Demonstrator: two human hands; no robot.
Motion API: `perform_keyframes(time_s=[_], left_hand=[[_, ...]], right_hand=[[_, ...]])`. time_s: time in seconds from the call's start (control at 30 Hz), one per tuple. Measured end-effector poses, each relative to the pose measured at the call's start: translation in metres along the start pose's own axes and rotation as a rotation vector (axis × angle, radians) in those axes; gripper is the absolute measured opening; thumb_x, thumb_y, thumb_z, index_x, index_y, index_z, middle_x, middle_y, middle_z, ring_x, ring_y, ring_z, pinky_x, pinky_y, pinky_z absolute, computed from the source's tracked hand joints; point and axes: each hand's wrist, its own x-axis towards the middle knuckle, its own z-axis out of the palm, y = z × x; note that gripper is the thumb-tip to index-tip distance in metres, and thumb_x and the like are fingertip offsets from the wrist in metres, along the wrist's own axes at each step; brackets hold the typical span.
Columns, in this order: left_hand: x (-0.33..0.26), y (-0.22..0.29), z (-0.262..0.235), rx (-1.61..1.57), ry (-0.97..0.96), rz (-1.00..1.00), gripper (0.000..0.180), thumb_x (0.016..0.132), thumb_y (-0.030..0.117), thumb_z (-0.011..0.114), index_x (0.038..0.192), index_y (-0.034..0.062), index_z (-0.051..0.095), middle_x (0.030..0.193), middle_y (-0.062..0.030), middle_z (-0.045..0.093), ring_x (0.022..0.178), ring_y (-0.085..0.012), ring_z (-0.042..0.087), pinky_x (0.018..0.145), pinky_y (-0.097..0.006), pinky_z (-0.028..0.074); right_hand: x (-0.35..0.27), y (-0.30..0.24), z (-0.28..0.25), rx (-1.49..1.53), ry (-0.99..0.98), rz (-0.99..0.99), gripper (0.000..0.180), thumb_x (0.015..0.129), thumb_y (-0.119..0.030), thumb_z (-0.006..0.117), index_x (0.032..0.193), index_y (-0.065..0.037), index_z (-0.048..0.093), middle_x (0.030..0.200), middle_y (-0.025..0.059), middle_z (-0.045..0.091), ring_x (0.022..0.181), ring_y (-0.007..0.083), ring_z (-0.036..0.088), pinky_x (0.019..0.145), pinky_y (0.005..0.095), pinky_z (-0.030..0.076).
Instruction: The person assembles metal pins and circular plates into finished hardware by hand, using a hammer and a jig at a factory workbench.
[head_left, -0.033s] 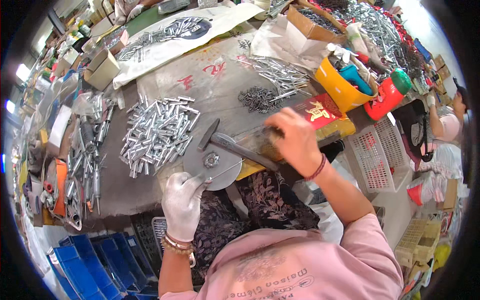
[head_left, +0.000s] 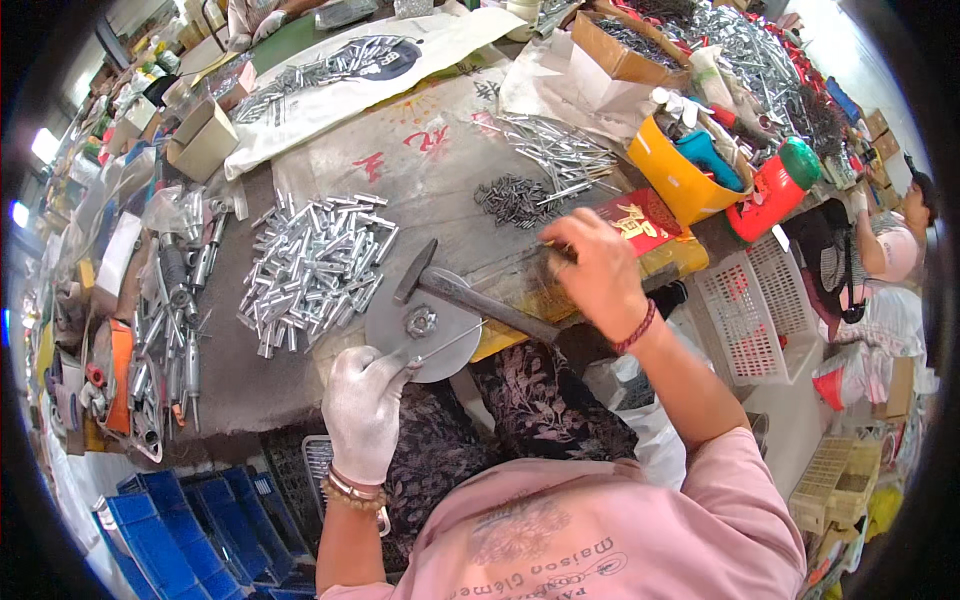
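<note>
The bare right hand [head_left: 598,272] grips the grey steel hammer [head_left: 470,293], unchanged; the white-gloved left hand [head_left: 362,405] pinches a thin metal pin [head_left: 447,345] at 5 o'clock on the round steel disc [head_left: 420,322].

Matt grey metal disc [head_left: 415,325], dark steel hammer [head_left: 470,295], shiny metal sleeves [head_left: 315,265], white cloth glove [head_left: 362,410].

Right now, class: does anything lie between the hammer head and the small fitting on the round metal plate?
Nothing visible does. The hammer head hovers just above-left of the fitting on the round plate, with only bare plate between.
</note>
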Motion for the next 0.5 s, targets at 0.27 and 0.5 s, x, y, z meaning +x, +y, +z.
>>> perform_keyframes(time_s=[0.27,0.5], left_hand=[[0.001,0.003,0.002,-0.004,0.017,-0.002,0.023,0.08,0.007,0.089,0.101,0.0078,0.08,0.098,-0.0105,0.068,0.093,-0.033,0.068,0.081,-0.044,0.056],[-0.003,-0.002,-0.001,0.002,-0.025,-0.017,0.025,0.082,0.0,0.085,0.105,0.0049,0.079,0.1,-0.0131,0.068,0.098,-0.0345,0.067,0.086,-0.043,0.055]], right_hand=[[0.025,0.061,-0.006,-0.085,-0.061,0.109,0.019,0.084,-0.008,0.079,0.104,-0.011,0.08,0.105,0.011,0.073,0.101,0.0358,0.074,0.088,0.0473,0.059],[0.037,0.063,0.006,-0.109,-0.128,0.068,0.015,0.087,-0.006,0.074,0.101,-0.008,0.077,0.105,0.0133,0.073,0.102,0.038,0.073,0.089,0.0499,0.058]])
